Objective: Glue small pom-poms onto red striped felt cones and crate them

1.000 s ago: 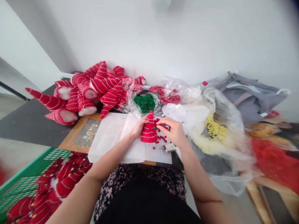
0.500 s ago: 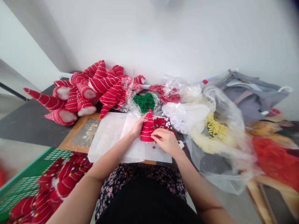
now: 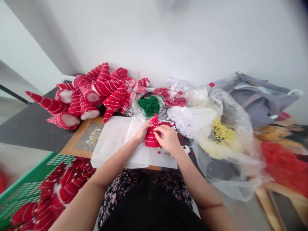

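Observation:
A red cone-shaped cloth piece with white stitched stripes stands over the white sheet. My left hand grips its left side. My right hand is pinched against the cone's upper right side; whatever lies between the fingertips is too small to make out. Behind that hand, small red, white and green pompoms lie in a pile, partly hidden by it. Just beyond the cone, green pompoms fill an open clear bag.
Striped red cones are heaped at the back left. A green basket of red pieces stands lower left. Bags of white pompoms and yellow pompoms, a grey bag and red mesh lie right.
My right hand has moved up along the cone, from near its base to its upper part. My left hand still holds the cone in nearly the same place.

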The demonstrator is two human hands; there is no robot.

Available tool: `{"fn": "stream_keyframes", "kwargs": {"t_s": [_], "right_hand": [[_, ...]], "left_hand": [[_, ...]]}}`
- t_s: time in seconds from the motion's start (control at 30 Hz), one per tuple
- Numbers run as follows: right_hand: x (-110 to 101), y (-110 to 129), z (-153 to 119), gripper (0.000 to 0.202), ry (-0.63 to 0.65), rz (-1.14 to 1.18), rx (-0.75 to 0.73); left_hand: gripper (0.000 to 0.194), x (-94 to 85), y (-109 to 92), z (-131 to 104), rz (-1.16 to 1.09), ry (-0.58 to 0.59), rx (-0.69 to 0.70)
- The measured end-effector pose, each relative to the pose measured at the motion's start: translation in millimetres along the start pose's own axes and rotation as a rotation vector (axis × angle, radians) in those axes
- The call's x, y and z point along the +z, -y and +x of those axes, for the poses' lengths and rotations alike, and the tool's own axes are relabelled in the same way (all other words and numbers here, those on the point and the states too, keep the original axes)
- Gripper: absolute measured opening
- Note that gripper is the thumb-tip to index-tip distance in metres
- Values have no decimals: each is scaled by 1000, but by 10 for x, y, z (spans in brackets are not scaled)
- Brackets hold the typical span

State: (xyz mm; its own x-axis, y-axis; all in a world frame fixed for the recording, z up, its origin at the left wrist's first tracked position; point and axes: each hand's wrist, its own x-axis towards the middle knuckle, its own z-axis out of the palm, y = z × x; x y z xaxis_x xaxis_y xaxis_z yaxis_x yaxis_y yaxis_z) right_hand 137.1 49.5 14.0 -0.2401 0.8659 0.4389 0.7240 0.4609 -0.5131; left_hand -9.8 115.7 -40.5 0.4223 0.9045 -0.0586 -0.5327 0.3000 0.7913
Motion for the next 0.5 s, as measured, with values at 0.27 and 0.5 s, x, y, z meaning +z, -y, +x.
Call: {"fn": "stream_keyframes", "kwargs": {"t_s": [0.27,0.5], "right_hand": [[-263,-42,-29,18,-184,262,142],[-347,-303,-175,14,-92,71,220]], "left_hand": [[43,-42,22,7,-56,-18,-78],[57,-89,28,13,-110,40,-135]]}}
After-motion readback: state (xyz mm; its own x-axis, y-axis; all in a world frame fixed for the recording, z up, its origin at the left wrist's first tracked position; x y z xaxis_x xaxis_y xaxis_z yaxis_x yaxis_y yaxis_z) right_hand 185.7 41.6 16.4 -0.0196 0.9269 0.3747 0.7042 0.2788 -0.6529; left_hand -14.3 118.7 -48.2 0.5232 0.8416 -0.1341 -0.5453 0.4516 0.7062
